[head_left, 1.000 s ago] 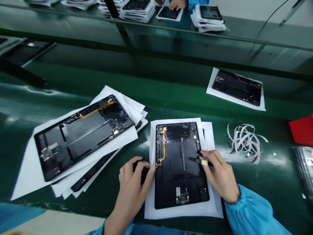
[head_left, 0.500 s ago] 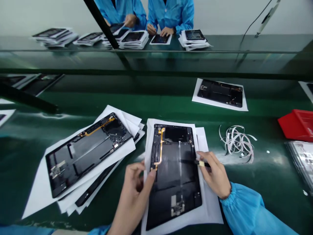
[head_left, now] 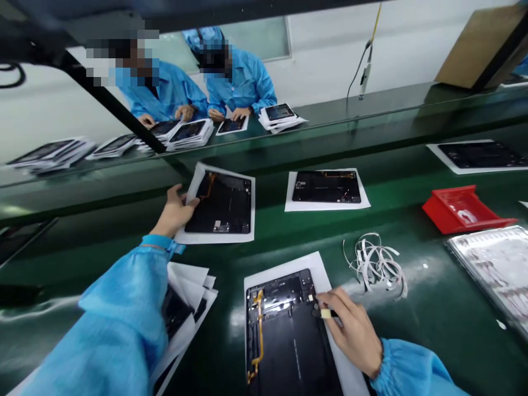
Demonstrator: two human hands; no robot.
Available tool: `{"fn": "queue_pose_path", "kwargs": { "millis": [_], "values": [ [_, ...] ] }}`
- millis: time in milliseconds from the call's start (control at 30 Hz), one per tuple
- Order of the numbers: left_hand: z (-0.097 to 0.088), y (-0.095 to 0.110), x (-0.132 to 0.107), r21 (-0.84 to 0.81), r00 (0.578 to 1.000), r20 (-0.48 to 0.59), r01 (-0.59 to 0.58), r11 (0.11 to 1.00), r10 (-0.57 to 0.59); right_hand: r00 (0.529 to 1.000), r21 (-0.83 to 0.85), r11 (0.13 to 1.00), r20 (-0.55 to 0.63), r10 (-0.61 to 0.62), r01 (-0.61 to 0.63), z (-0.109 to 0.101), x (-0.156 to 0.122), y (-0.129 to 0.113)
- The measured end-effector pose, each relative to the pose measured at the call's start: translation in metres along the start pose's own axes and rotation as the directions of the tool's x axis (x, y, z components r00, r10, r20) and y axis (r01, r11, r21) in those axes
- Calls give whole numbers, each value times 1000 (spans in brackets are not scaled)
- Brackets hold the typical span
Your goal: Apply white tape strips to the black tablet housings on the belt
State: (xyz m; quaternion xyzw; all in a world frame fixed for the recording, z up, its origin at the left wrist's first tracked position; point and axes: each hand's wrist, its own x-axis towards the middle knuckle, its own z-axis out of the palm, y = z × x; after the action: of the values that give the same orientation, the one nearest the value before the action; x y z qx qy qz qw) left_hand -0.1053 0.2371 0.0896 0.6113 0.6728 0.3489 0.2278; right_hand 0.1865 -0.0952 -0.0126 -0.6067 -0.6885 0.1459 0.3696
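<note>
My left hand (head_left: 175,212) reaches far forward and grips the left edge of a black tablet housing (head_left: 226,206) on white paper, thumb on top. Whether that sheet rests on the green bench I cannot tell. Nearer me, a second tablet housing (head_left: 289,341) lies on paper, with an orange flex cable (head_left: 260,335) along its left side. Over its upper right edge, my right hand (head_left: 350,327) pinches black tweezers with a pale yellow band (head_left: 325,313). The tips are hard to make out. My left sleeve partly hides a stack of papers and housings (head_left: 185,319).
Another housing (head_left: 325,187) lies on paper further back, and one more (head_left: 482,154) at far right. Curled white strips (head_left: 375,264), a red bin (head_left: 462,209) and a clear tray (head_left: 495,269) lie to the right. Two co-workers in blue sit across, behind stacks (head_left: 190,132).
My left hand has moved forward and left with a housing on its paper. A housing remains under my right hand, which still holds the tweezers. The view has tilted up and turned right.
</note>
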Motion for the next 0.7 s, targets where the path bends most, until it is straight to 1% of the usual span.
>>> {"fn": "queue_pose_path", "kwargs": {
  "millis": [67,100,133,167,233,300,367,400,433,467,500,567,633,700],
  "values": [
    [6,4,13,64,1000,-16,-24,998,25,1000,1,1000,-1,3,-3,0,-1,0],
    [13,7,18,87,999,-15,-30,996,32,1000,6,1000,-5,1,-1,1,-1,0],
    [23,11,21,103,999,-3,-32,994,33,1000,13,1000,-7,-3,3,1,-1,0],
    [37,16,22,112,999,26,-29,993,27,1000,21,1000,-3,-8,8,3,-2,1],
    [77,27,20,112,994,108,-8,994,-4,1000,37,999,17,-17,17,6,-2,5],
    [125,39,14,91,978,203,22,996,-40,998,56,998,40,-39,37,10,-3,10],
    [171,50,6,62,959,276,56,996,-71,996,75,995,50,-71,67,14,-3,15],
    [189,55,1,45,950,301,73,996,-83,995,84,993,50,-89,84,16,-3,17],
    [204,60,-3,24,942,322,90,996,-93,994,93,991,46,-104,99,17,-2,19],
    [214,64,-7,0,936,338,107,994,-100,993,99,989,40,-114,109,17,-2,21],
    [221,68,-9,-28,930,352,125,992,-107,993,100,989,31,-115,111,17,-1,22],
    [224,75,-13,-91,918,377,166,982,-121,995,92,991,15,-98,96,18,1,24],
    [218,81,-15,-161,905,402,216,963,-136,997,96,992,7,-83,82,18,2,26],
    [208,86,-19,-235,886,439,274,933,-149,997,131,988,-4,-80,79,18,3,27]
  ]
}}
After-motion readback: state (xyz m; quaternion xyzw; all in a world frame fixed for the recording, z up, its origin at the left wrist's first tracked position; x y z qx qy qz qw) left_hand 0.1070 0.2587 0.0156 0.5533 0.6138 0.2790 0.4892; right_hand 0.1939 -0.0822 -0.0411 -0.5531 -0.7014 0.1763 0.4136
